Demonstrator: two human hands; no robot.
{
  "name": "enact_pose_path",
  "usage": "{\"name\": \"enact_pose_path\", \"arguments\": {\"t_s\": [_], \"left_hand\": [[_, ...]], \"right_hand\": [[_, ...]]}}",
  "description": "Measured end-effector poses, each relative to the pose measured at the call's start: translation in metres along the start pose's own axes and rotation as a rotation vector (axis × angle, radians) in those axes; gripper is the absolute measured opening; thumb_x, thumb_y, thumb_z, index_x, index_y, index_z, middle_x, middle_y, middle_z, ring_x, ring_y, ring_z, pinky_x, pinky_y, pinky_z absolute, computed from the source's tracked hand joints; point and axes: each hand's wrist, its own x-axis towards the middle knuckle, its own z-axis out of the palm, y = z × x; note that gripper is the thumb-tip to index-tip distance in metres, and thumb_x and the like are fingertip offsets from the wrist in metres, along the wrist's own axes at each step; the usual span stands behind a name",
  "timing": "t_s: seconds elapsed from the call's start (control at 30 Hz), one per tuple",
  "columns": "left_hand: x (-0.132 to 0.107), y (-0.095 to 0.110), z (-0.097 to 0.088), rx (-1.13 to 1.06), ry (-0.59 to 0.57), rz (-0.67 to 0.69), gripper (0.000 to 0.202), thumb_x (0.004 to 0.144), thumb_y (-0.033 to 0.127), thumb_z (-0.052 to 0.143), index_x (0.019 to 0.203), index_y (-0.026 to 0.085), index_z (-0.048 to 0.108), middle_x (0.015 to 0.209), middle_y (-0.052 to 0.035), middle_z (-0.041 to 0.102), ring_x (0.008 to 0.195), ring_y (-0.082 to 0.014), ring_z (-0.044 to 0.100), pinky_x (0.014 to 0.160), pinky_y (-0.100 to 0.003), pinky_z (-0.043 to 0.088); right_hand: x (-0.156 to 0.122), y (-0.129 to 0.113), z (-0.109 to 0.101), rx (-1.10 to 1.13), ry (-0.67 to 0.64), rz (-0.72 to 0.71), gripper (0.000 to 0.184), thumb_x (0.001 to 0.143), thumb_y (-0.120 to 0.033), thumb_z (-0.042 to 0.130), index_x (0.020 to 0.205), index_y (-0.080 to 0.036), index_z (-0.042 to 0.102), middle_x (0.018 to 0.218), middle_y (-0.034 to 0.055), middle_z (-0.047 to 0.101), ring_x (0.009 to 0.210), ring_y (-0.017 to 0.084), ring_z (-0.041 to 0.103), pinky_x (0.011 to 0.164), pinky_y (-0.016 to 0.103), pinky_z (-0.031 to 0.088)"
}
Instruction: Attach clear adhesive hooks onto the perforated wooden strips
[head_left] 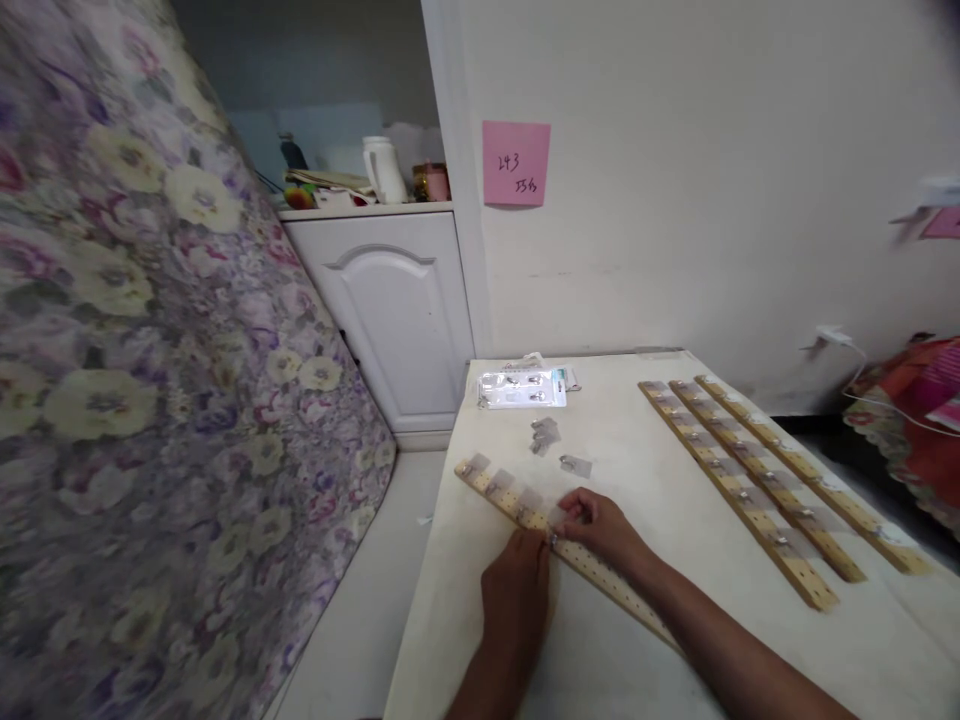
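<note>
A long wooden strip with rows of small holes lies slantwise on the white table. Several small clear plastic bags sit along its far end. My left hand rests on the strip's near side, fingers closed at a small metal piece. My right hand lies across the strip, fingers pinched together at the same spot, on a clear bag. What each hand grips is too small to name.
Three more wooden strips with bagged parts lie at the table's right. Loose small bags and a blister pack lie toward the far edge. A flowered mattress leans at left; a white cabinet stands behind. A pink note hangs on the wall.
</note>
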Motion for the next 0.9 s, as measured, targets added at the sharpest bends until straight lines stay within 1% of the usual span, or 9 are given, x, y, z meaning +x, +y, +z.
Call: {"name": "enact_pose_path", "arguments": {"t_s": [0.1, 0.23, 0.3, 0.37, 0.47, 0.57, 0.7, 0.77, 0.9], "left_hand": [[0.000, -0.001, -0.001, -0.026, -0.010, 0.010, 0.024, 0.091, 0.024, 0.036, 0.099, 0.025, 0.059, 0.097, -0.0013, 0.064, 0.084, -0.0153, 0.061, 0.073, -0.024, 0.043], [-0.002, -0.002, -0.003, -0.067, 0.012, 0.004, 0.024, 0.091, 0.023, 0.036, 0.101, 0.024, 0.058, 0.098, -0.0014, 0.064, 0.086, -0.0157, 0.061, 0.075, -0.025, 0.043], [-0.004, -0.002, -0.006, -0.092, 0.022, -0.019, 0.023, 0.090, 0.023, 0.038, 0.100, 0.024, 0.058, 0.096, -0.0014, 0.065, 0.086, -0.0158, 0.061, 0.073, -0.025, 0.042], [-0.007, -0.002, -0.009, -0.121, 0.031, -0.035, 0.022, 0.090, 0.024, 0.039, 0.101, 0.024, 0.058, 0.095, -0.0012, 0.066, 0.085, -0.0156, 0.061, 0.071, -0.024, 0.042], [-0.011, -0.001, -0.015, -0.133, 0.040, -0.045, 0.020, 0.090, 0.025, 0.040, 0.096, 0.024, 0.059, 0.091, -0.0009, 0.067, 0.082, -0.0153, 0.061, 0.068, -0.024, 0.041], [-0.013, 0.000, -0.019, -0.105, 0.034, -0.048, 0.020, 0.090, 0.026, 0.039, 0.088, 0.023, 0.059, 0.086, -0.0008, 0.066, 0.079, -0.0155, 0.061, 0.066, -0.024, 0.040], [-0.011, -0.001, -0.018, -0.093, 0.028, -0.034, 0.021, 0.090, 0.025, 0.038, 0.088, 0.022, 0.059, 0.086, -0.0006, 0.066, 0.079, -0.0151, 0.061, 0.066, -0.023, 0.041], [-0.010, -0.002, -0.016, -0.094, 0.021, -0.013, 0.020, 0.090, 0.023, 0.039, 0.089, 0.023, 0.059, 0.088, -0.0006, 0.066, 0.079, -0.0148, 0.062, 0.066, -0.023, 0.041], [-0.011, -0.001, -0.015, -0.084, 0.021, 0.007, 0.022, 0.091, 0.024, 0.038, 0.088, 0.023, 0.060, 0.088, -0.0011, 0.066, 0.080, -0.0147, 0.061, 0.067, -0.023, 0.041]], "right_hand": [[-0.004, -0.002, -0.002, 0.027, -0.004, 0.001, 0.028, 0.061, -0.029, 0.072, 0.084, -0.018, 0.061, 0.071, -0.0020, 0.058, 0.061, 0.012, 0.051, 0.057, 0.024, 0.039], [-0.008, -0.001, -0.014, 0.094, 0.012, 0.011, 0.021, 0.073, -0.034, 0.060, 0.087, -0.019, 0.058, 0.068, -0.0033, 0.054, 0.052, 0.010, 0.047, 0.049, 0.023, 0.037], [-0.004, 0.000, -0.026, 0.025, 0.074, -0.022, 0.018, 0.075, -0.034, 0.057, 0.085, -0.019, 0.059, 0.066, -0.0035, 0.053, 0.052, 0.011, 0.048, 0.050, 0.023, 0.038], [0.005, 0.001, -0.039, -0.110, 0.159, -0.064, 0.015, 0.075, -0.032, 0.057, 0.082, -0.019, 0.060, 0.066, -0.0029, 0.054, 0.058, 0.012, 0.051, 0.056, 0.024, 0.040], [0.023, 0.001, -0.052, -0.302, 0.265, -0.057, 0.016, 0.073, -0.029, 0.057, 0.086, -0.020, 0.062, 0.072, -0.0011, 0.058, 0.069, 0.015, 0.055, 0.065, 0.026, 0.041], [0.039, 0.001, -0.053, -0.374, 0.311, -0.025, 0.023, 0.069, -0.030, 0.062, 0.091, -0.021, 0.063, 0.082, 0.0012, 0.058, 0.075, 0.016, 0.055, 0.068, 0.027, 0.039], [0.049, 0.002, -0.047, -0.384, 0.342, -0.004, 0.023, 0.064, -0.030, 0.066, 0.085, -0.022, 0.063, 0.090, 0.0020, 0.056, 0.078, 0.016, 0.054, 0.067, 0.026, 0.037], [0.050, 0.003, -0.046, -0.359, 0.361, 0.006, 0.020, 0.061, -0.028, 0.067, 0.079, -0.022, 0.061, 0.087, 0.0011, 0.056, 0.077, 0.016, 0.053, 0.067, 0.026, 0.037], [0.047, 0.006, -0.047, -0.212, 0.369, 0.018, 0.013, 0.062, -0.026, 0.062, 0.070, -0.021, 0.054, 0.070, -0.0020, 0.056, 0.068, 0.015, 0.052, 0.062, 0.024, 0.037]]}}
